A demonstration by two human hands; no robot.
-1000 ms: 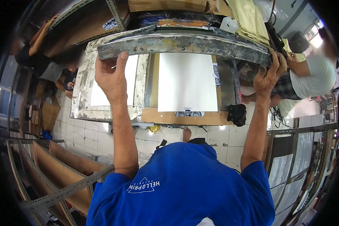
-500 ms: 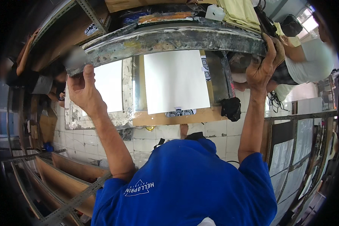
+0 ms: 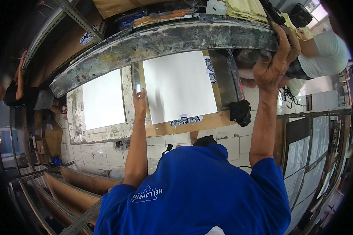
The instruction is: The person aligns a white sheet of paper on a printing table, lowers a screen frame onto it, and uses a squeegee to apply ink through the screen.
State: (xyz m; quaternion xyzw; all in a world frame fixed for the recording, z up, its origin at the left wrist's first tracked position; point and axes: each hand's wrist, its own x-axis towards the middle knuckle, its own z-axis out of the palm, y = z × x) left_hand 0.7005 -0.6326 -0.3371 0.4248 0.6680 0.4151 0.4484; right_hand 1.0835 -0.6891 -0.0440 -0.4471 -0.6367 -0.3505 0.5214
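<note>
A long, paint-crusted grey frame (image 3: 164,43) is tilted up above a work table. My right hand (image 3: 276,64) grips its right end. My left hand (image 3: 139,102) is off the frame, fingers apart, reaching down onto the left edge of a white sheet (image 3: 178,86) lying on a brown board (image 3: 208,117). A second white sheet (image 3: 102,100) lies to the left on a stained, paint-edged pallet (image 3: 76,117). Small printed patches show at the lower edge of the right sheet.
A black cloth (image 3: 240,111) lies at the board's right corner. Another person in a white shirt (image 3: 325,51) stands at the far right. Yellow folded fabric (image 3: 245,8) sits above the frame. Metal racks with boards (image 3: 310,156) flank both sides over a tiled floor.
My left hand let go of the frame's left end and dropped to the white sheet. The frame tilted, its left end lower, with only my right hand holding it.
</note>
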